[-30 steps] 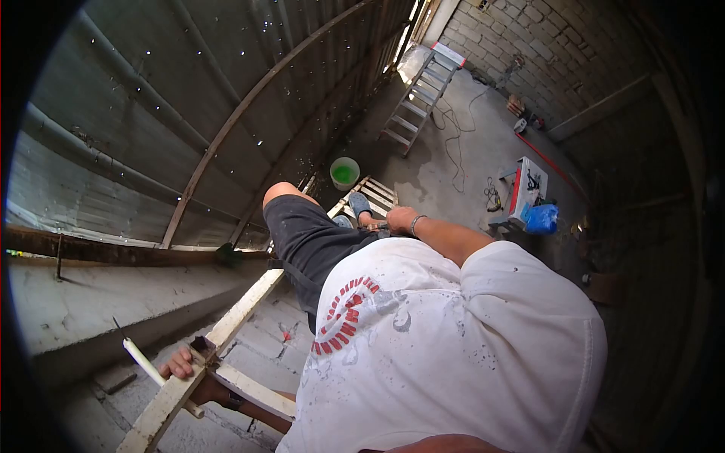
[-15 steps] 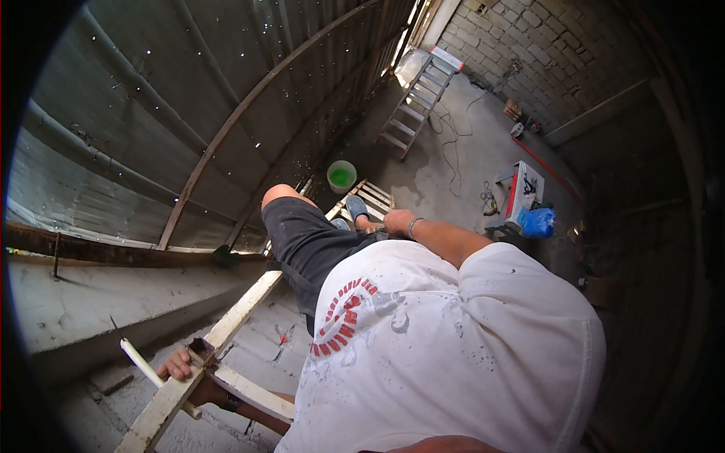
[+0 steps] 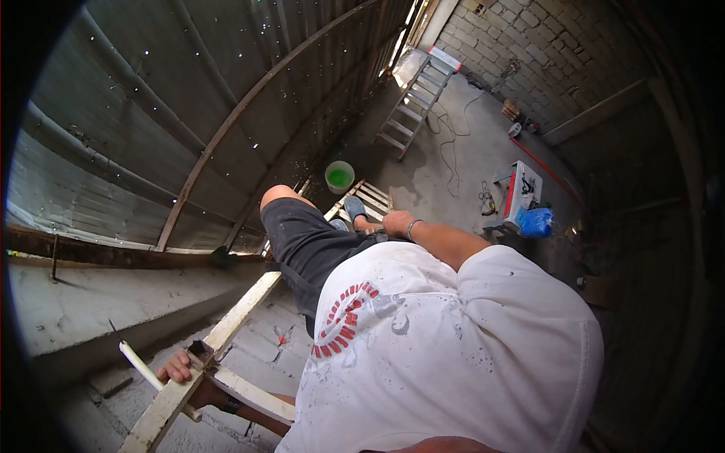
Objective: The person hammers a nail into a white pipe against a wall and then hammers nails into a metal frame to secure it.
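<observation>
My left hand (image 3: 177,368) reaches from beneath a pale wooden ladder (image 3: 245,313), its fingers curled over the side rail by a rung joint. A white stick (image 3: 141,364) with a thin rod at its end passes under the rail, right at these fingers. Beside the hand, a dark piece (image 3: 200,348) sits on the joint. My right hand (image 3: 397,223), with a bracelet at the wrist, is closed in front of my dark shorts (image 3: 306,238); I cannot tell what it holds. My feet, in grey shoes (image 3: 355,206), are lower down by pale slats (image 3: 375,198).
A white bucket (image 3: 330,167) with green inside stands on the floor below. Farther off are a metal stepladder (image 3: 411,110), loose cables (image 3: 447,151), a red-and-white box (image 3: 521,198) and a blue bag (image 3: 537,223). Corrugated sheet (image 3: 174,90) rises at left; a block wall (image 3: 540,57) stands behind.
</observation>
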The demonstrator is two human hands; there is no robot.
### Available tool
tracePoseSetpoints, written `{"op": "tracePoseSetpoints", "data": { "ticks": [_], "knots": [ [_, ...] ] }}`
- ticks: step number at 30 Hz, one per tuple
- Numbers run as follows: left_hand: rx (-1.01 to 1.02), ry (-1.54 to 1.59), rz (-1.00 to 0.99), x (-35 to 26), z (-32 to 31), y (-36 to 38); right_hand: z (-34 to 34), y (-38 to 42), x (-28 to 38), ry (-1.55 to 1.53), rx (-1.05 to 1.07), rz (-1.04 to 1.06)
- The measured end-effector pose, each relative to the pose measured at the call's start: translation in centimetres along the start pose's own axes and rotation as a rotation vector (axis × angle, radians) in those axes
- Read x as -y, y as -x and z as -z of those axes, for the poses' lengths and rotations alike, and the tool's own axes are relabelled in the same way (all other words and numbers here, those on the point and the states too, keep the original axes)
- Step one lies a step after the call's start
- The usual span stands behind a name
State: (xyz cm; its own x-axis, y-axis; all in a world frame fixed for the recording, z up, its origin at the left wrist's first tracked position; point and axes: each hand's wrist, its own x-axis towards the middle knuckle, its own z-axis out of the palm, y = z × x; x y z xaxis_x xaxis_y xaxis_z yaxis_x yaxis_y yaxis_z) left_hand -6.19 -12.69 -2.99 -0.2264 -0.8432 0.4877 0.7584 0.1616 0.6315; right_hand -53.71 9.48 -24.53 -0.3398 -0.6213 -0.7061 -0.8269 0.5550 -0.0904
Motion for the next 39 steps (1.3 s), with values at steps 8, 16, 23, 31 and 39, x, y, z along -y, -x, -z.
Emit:
{"op": "tracePoseSetpoints", "data": {
  "ticks": [8, 16, 23, 31, 39],
  "knots": [
    [-0.020, 0.036, 0.003, 0.0, -0.4, 0.0, -0.2, -0.2, -0.1, 0.012, 0.020, -0.034],
    [0.001, 0.079, 0.045, -0.1, 0.5, 0.0, -0.2, -0.2, -0.1, -0.003, 0.027, -0.050],
    [-0.010, 0.059, 0.034, -0.2, 0.3, 0.0, -1.2, -1.4, -0.8, 0.003, 0.041, -0.044],
    [0.003, 0.030, 0.028, -0.3, 0.1, -0.2, -0.3, -0.3, -0.3, -0.017, -0.015, -0.002],
    [-0.032, 0.027, 0.019, -0.2, 0.7, 0.0, -0.1, -0.5, -0.3, 0.018, 0.021, 0.002]
  ]
}}
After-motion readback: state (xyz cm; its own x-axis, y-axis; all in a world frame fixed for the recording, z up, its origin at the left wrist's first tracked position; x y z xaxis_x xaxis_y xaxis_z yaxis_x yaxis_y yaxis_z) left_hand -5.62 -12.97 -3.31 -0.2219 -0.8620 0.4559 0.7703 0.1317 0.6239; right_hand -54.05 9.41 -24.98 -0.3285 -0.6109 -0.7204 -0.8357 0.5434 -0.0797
